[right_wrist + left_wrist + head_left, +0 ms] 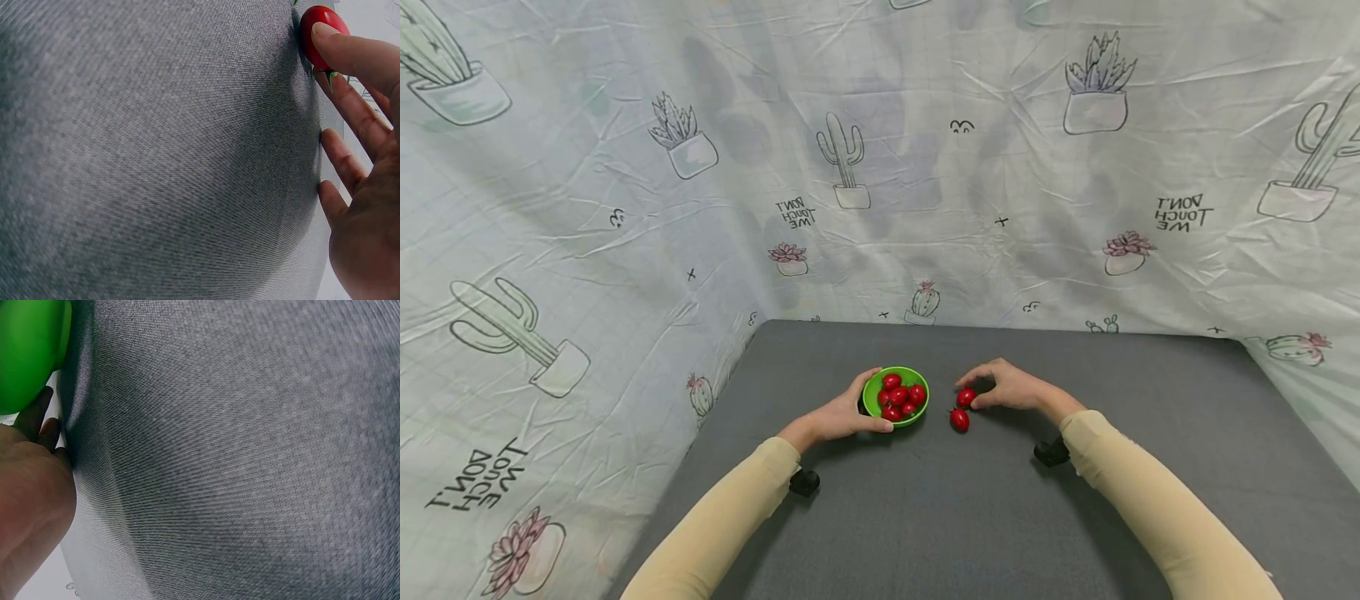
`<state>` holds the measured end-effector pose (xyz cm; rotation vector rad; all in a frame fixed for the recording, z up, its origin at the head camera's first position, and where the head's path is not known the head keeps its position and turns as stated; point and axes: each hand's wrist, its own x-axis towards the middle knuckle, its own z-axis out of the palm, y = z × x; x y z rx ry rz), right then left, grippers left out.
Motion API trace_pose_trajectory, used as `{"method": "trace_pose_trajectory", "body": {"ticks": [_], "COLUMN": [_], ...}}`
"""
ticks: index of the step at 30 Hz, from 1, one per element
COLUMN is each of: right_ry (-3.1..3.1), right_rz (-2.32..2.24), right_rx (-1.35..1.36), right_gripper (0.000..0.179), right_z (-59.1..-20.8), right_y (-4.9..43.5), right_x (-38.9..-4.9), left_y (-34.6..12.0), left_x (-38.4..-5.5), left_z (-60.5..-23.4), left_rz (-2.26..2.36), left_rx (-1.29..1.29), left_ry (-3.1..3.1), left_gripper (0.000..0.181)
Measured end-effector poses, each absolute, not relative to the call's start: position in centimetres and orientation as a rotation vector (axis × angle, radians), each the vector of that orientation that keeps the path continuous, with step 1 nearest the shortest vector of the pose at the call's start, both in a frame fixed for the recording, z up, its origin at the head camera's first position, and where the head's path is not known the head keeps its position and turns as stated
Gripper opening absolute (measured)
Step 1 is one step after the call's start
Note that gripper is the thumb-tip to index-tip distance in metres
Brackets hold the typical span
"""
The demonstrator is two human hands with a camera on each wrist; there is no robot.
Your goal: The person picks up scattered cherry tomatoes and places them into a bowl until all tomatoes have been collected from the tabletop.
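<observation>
A green bowl [872, 397] with several red cherry tomatoes [898, 396] in it stands on the grey table. My left hand [841, 417] holds the bowl from its left side, thumb at the near rim and fingers round the far side. Only the bowl's outer wall [28, 347] shows in the left wrist view. To the right of the bowl, my right hand [1011, 388] pinches a cherry tomato [310, 39] between thumb and forefinger, low at the table; its green stem shows. Another cherry tomato [959, 420] lies just nearer to me.
The grey cloth-like tabletop [917, 517] reaches back to a white curtain [970, 167] printed with potted cacti, which also hangs along the left side. A black wrist camera [805, 482] sits under the left forearm, another black camera [1051, 452] by the right.
</observation>
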<state>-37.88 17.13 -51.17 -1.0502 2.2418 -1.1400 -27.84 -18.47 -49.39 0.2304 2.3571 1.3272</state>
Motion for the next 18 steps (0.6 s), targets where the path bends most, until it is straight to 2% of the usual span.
{"method": "trace_pose_trajectory", "body": {"ticks": [18], "right_ry": [2.236], "right_rz": [-1.162], "right_rx": [-1.049], "right_gripper": [0.032], "right_z": [-51.21], "right_y": [17.20], "right_x": [-37.57], "left_y": [-18.39], "left_x": [-27.71], "left_z": [-49.26], "left_rz": [1.326], "left_rx": [0.234], "left_ry": [2.356], "left_gripper": [0.105]}}
